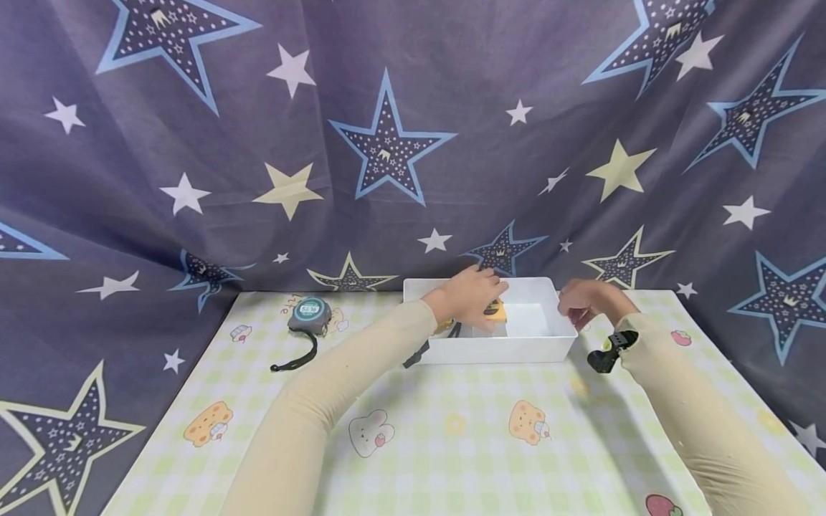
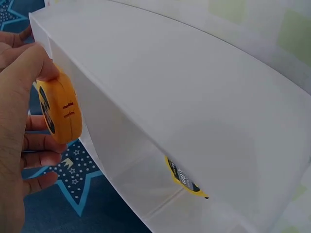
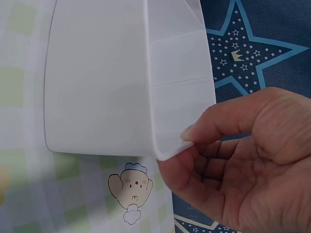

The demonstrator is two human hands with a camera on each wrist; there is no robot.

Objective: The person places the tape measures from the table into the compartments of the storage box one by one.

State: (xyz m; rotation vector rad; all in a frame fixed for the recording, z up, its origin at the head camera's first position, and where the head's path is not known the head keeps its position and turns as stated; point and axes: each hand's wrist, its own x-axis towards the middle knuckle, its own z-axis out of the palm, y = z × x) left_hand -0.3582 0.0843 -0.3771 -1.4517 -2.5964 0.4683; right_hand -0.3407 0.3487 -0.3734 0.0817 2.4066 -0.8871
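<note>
An orange-yellow tape measure (image 2: 65, 109) is gripped between the thumb and fingers of my left hand (image 1: 470, 295), over the inside of a white rectangular box (image 1: 497, 350). Another yellow tape measure (image 2: 183, 178) lies in the box toward its left end, partly hidden by the front wall in the left wrist view. At the box's right end, my right hand (image 1: 586, 301) pinches the rim near a corner between thumb and fingers (image 3: 228, 119). The box stands upright on the table.
A grey and teal tape measure (image 1: 310, 315) with a black wrist strap (image 1: 300, 362) rests on the table's left side. The checked, cartoon-printed tablecloth (image 1: 445, 459) extends in front of the box. A dark star-patterned curtain (image 1: 490, 165) hangs right behind the table's far edge.
</note>
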